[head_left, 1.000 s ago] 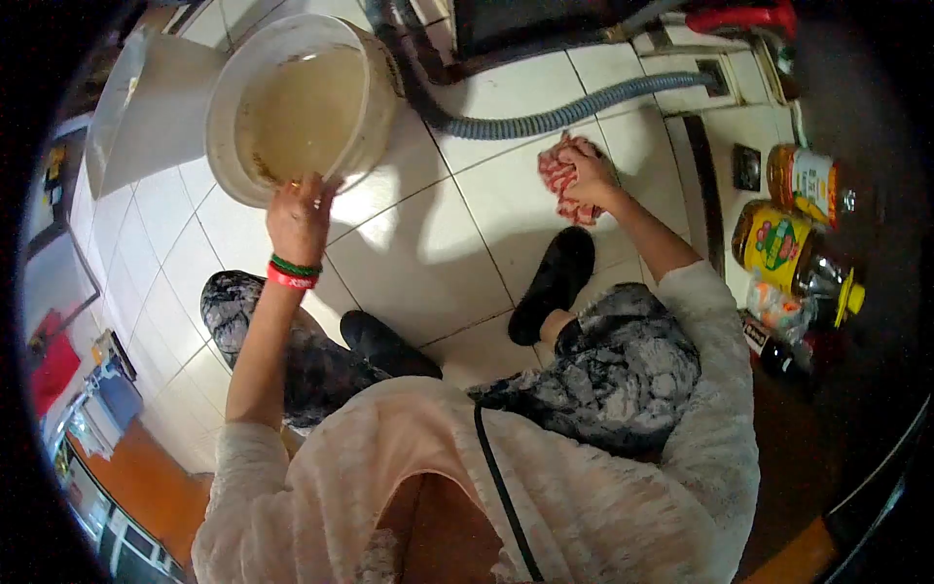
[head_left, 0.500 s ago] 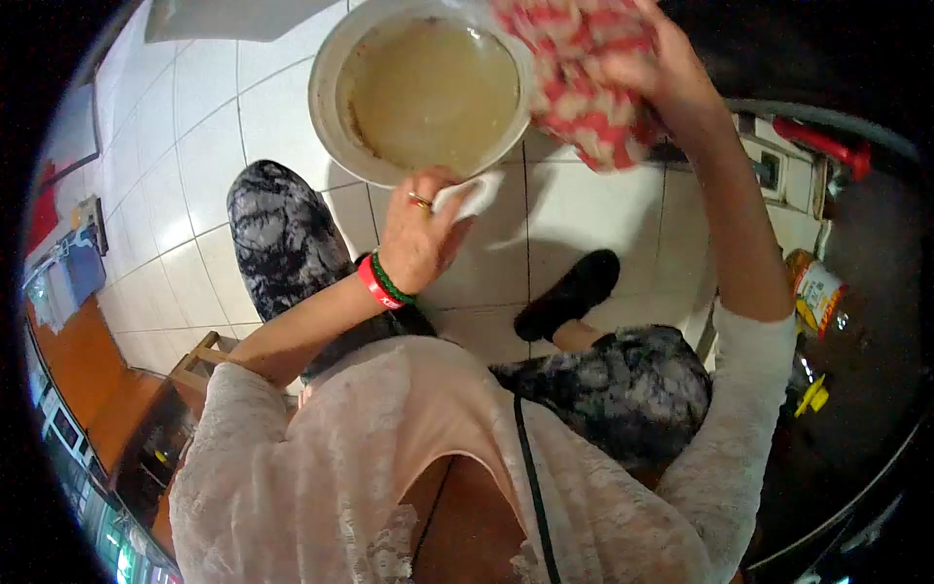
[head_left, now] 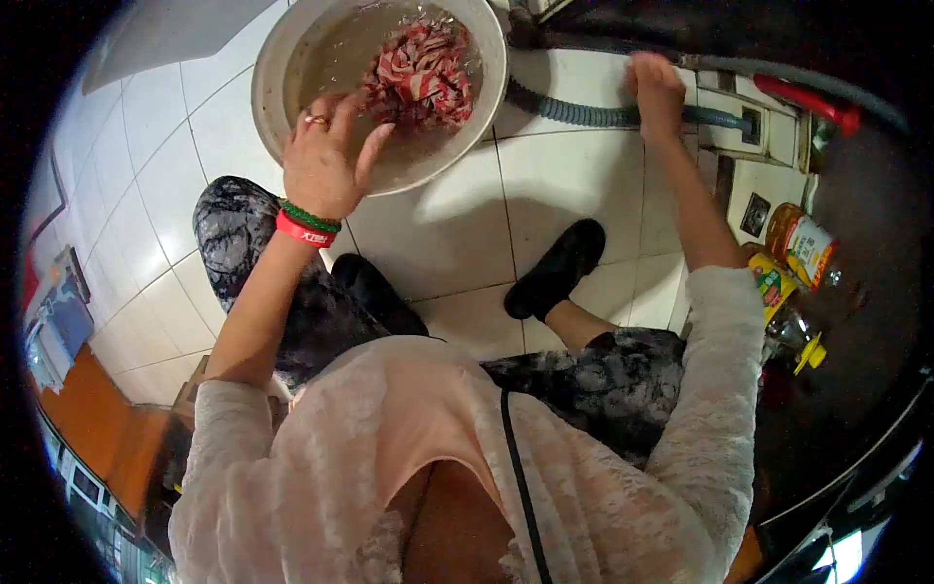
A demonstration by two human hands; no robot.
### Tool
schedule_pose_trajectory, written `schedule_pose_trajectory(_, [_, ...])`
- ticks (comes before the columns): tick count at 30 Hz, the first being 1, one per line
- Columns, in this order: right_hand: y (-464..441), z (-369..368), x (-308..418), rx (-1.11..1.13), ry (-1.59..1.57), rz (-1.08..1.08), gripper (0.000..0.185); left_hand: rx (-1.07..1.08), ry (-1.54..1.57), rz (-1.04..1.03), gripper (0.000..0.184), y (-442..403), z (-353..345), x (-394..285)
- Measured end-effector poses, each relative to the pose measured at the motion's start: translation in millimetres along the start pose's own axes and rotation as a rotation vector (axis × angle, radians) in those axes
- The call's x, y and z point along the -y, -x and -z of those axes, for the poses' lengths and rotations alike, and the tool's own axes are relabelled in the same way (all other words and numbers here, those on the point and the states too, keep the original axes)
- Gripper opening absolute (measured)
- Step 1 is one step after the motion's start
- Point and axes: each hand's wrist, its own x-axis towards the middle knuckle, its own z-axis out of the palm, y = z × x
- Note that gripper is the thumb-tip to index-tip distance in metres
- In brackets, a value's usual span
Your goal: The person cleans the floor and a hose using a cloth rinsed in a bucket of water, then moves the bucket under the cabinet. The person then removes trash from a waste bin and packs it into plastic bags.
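Observation:
A crumpled red-and-white patterned cloth [head_left: 424, 78] lies partly sunk in cloudy water, inside a round metal basin [head_left: 494, 73] on the floor. Small splashes and ripples surround it. My left hand [head_left: 329, 161] is over the basin's near-left rim with fingers apart, close to the cloth; whether it touches the rim I cannot tell. Off to the basin's right, my right hand [head_left: 658, 94] is raised above the tiles beside a grey corrugated hose [head_left: 574, 109]. Its fingers look curled together, and nothing shows in them.
Bottles with yellow labels [head_left: 773, 287] and an orange-labelled jar [head_left: 806, 243] stand at the right. A red handle-like object [head_left: 808, 102] is above them. My dark shoes [head_left: 559, 268] rest on white floor tiles [head_left: 467, 243]. Blue-grey containers [head_left: 63, 321] are at the far left.
The cloth has left my right hand and dropped into the basin water. My right hand has drawn back from the basin. My left hand has shifted left along the rim, its fingers spreading.

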Motion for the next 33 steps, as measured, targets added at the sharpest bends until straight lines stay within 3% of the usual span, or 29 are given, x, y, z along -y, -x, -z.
schedule_pose_trajectory(3, [29,-16,-5,-0.032,0.075,0.022,0.011,0.015,-0.025,-0.002,0.039,0,3,-2])
schedule_pose_trajectory(5, [44,-38,22,-0.030,0.272,0.443,0.010,0.031,-0.009,0.013,0.036,4,3,5])
schedule_pose_trajectory(6, [56,-52,51,-0.012,0.263,0.463,0.010,0.018,-0.021,0.035,0.036,4,4,9])
schedule_pose_trajectory(8, [79,-84,121,0.091,0.178,0.851,0.012,0.070,-0.010,0.047,0.037,5,6,11])
schedule_pose_trajectory(10, [89,-122,155,0.318,0.395,1.003,0.017,0.061,-0.004,0.082,0.038,6,6,13])
schedule_pose_trajectory(12, [100,-169,160,0.522,0.725,0.907,0.019,0.174,-0.029,0.135,0.039,3,8,15])
schedule_pose_trajectory(14, [103,-206,176,0.721,1.354,0.737,0.032,0.198,0.007,0.161,0.041,-2,-13,30])
schedule_pose_trajectory(16, [84,-238,156,0.834,1.397,0.462,0.058,0.092,0.551,0.223,0.037,-20,-24,42])
schedule_pose_trajectory(17, [81,-260,137,0.818,1.531,0.357,0.064,0.201,0.913,0.352,0.044,-37,-16,46])
schedule_pose_trajectory(18, [81,-280,123,0.793,1.664,0.250,0.070,0.187,0.923,0.343,0.044,-48,-18,51])
schedule_pose_trajectory(19, [88,-285,123,0.824,1.631,0.215,0.070,0.215,1.063,0.574,0.044,-58,-23,56])
schedule_pose_trajectory(20, [84,-294,106,0.810,1.646,0.223,0.070,0.244,1.198,0.809,0.045,-64,-29,63])
schedule_pose_trajectory(21, [74,-307,75,0.856,1.617,0.304,0.071,0.167,1.373,0.877,0.051,-63,-54,71])
schedule_pose_trajectory(24, [44,-314,32,0.780,1.756,0.694,0.061,0.209,1.188,0.981,0.057,-56,-36,64])
schedule_pose_trajectory(25, [48,-305,39,0.797,1.299,0.362,0.054,0.166,1.242,0.961,0.062,-58,-90,79])
schedule_pose_trajectory(27, [49,-288,56,0.785,0.841,0.072,0.048,0.172,1.317,1.040,0.062,-67,-97,80])
schedule_pose_trajectory(28, [50,-281,68,0.804,0.767,0.182,0.043,0.203,1.380,1.120,0.062,-70,-95,76])
schedule_pose_trajectory(29, [50,-274,79,0.822,0.690,0.288,0.038,0.083,1.281,1.145,0.057,-73,-94,69])
schedule_pose_trajectory(30, [50,-267,95,0.844,0.605,0.403,0.034,0.264,1.054,1.079,0.056,-72,-65,70])
schedule_pose_trajectory(32, [70,-230,137,0.888,-0.092,0.088,0.030,0.168,1.565,1.327,0.060,-58,-45,58])
schedule_pose_trajectory(33, [89,-209,173,0.909,-0.179,0.051,0.029,0.102,1.812,1.405,0.059,-58,-19,47])
